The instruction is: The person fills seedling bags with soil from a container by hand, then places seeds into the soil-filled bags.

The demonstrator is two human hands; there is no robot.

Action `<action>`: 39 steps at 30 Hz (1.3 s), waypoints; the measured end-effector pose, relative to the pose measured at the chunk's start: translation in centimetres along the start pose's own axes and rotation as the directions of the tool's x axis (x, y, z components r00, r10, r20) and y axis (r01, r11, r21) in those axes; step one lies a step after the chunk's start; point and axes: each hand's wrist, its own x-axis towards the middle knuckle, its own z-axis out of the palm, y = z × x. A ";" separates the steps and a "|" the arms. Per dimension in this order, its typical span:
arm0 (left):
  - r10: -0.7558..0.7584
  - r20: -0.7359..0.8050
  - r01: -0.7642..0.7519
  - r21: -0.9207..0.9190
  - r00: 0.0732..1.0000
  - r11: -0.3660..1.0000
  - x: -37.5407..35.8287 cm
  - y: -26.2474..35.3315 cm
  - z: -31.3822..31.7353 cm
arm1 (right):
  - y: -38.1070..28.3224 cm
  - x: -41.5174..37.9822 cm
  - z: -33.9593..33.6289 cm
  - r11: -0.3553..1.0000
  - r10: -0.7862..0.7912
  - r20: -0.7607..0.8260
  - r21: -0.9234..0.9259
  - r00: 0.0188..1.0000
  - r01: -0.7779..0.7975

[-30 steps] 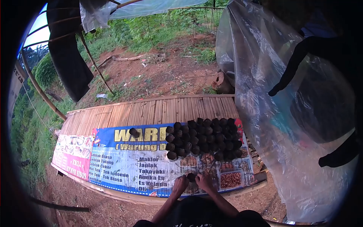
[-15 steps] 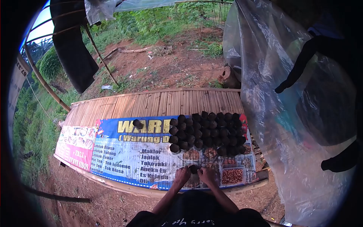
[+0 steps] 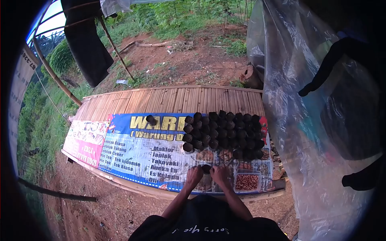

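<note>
Between my two hands is a small black seedling bag (image 3: 206,169), its dark opening facing up. My left hand (image 3: 194,175) grips its left side with curled fingers, and my right hand (image 3: 220,175) closes on the right side. Just right of my right hand sits a clear plastic tray (image 3: 259,182) holding reddish-brown seeds (image 3: 246,182), perhaps peanuts or beans. Beyond my hands, several black seedling bags (image 3: 222,133) stand packed in rows. One more black bag (image 3: 151,120) stands apart to the left. What fills the bags is too dark to make out.
A printed banner (image 3: 136,148) covers the bamboo-slat table (image 3: 161,100). Clear plastic sheeting (image 3: 281,100) hangs at the right, with dark cloth-like shapes in front. A black strip (image 3: 86,44) hangs at the left near bamboo poles (image 3: 56,74). Bare soil and plants lie beyond.
The camera view has shifted slightly, so the table appears higher and a little to the right. Both hands stay at the same black seedling bag.
</note>
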 end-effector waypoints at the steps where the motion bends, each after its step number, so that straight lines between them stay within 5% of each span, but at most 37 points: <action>1: -0.010 0.003 0.010 0.013 1.000 1.000 0.2 -0.5 0.5 | 0.2 -0.1 0.3 1.000 0.006 -0.014 0.007 1.000 -0.006; 20: -0.056 -0.068 0.059 0.038 0.996 0.998 0.7 -1.7 2.3 | 1.1 0.2 2.7 0.994 0.033 0.031 0.101 0.999 -0.036; 23: -0.145 -0.123 0.147 0.012 0.982 0.989 0.0 -0.7 1.7 | 0.9 0.4 2.9 0.995 0.091 -0.002 0.038 0.996 -0.091; 26: -0.241 -0.157 0.234 -0.062 0.958 0.970 -0.8 -0.3 1.7 | 0.1 1.0 1.2 0.984 0.145 0.153 0.081 0.978 -0.159; 28: -0.328 -0.059 0.329 0.013 0.943 0.944 -1.5 -0.8 2.8 | 0.1 1.1 2.0 0.997 0.077 0.170 0.007 0.982 -0.080; 34: -0.205 -0.063 0.203 -0.030 0.977 0.979 -1.6 -0.9 3.2 | 0.3 1.5 1.9 0.977 0.037 0.222 -0.213 0.974 0.011; 39: -0.011 -0.004 0.011 0.021 1.000 1.000 -0.5 -0.9 1.1 | -0.6 0.8 1.6 0.991 0.025 0.108 -0.131 0.994 -0.011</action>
